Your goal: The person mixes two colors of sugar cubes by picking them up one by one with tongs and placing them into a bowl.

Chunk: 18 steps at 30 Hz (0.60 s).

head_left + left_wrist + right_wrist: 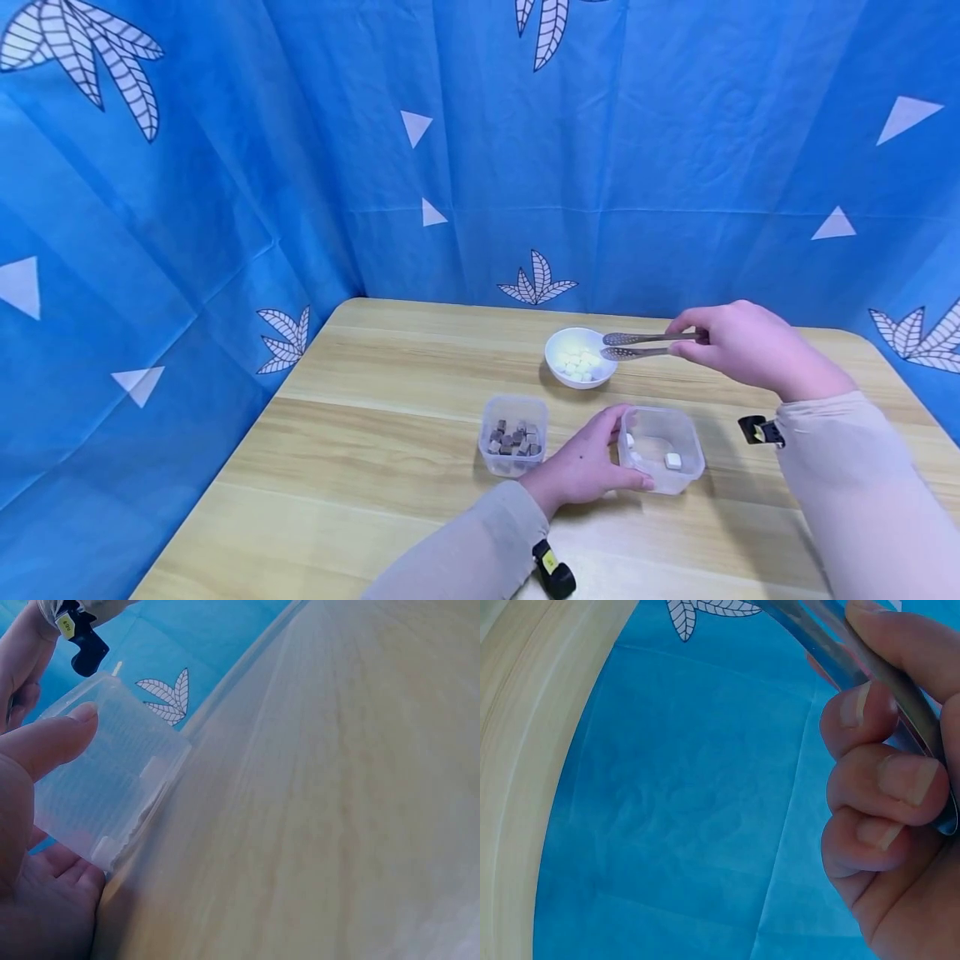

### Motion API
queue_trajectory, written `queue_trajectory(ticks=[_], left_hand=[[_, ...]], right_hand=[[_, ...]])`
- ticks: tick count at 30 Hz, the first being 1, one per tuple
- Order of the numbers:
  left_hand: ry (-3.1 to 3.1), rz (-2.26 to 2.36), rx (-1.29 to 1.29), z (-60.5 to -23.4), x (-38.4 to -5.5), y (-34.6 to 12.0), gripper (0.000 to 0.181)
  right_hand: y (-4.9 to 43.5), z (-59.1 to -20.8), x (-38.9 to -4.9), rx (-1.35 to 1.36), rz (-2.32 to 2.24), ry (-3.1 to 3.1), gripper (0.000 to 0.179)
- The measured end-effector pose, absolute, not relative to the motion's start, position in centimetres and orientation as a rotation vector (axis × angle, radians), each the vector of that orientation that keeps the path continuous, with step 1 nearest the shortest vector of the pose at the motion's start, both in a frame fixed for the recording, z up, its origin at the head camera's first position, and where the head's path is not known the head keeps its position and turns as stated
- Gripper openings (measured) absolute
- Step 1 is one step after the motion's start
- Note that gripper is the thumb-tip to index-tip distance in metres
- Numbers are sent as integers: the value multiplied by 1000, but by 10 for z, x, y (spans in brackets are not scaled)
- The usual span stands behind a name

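My left hand (581, 462) grips a clear plastic container (675, 483), thumb on its near side and fingers around its left side. A few white cubes (672, 460) lie inside. In the left wrist view the thumb presses the wall of the container (105, 772). My right hand (738, 346) holds metal tongs (648, 338) with curled fingers. Their perforated tips are apart, with nothing seen between them, at the right side of a white bowl (551, 354). Several white cubes (577, 365) lie in that bowl. In the right wrist view the fingers wrap the tongs (892, 679).
A second clear container (513, 468) with several brown cubes (516, 440) stands left of my left hand. Everything rests on a wooden table (360, 450). A blue patterned curtain (487, 150) hangs behind the table and along its left side.
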<state>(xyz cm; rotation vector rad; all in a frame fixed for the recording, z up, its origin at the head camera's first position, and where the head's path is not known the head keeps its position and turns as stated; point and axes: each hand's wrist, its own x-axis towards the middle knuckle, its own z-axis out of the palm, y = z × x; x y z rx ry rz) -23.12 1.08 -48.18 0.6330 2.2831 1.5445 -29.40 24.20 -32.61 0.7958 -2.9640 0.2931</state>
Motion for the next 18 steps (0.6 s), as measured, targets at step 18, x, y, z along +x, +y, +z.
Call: queue_trajectory(ticks=[18], left_hand=[[2271, 1566, 639, -481, -231, 12, 95]], right_hand=[[247, -329, -289, 760, 314, -2975, 28]])
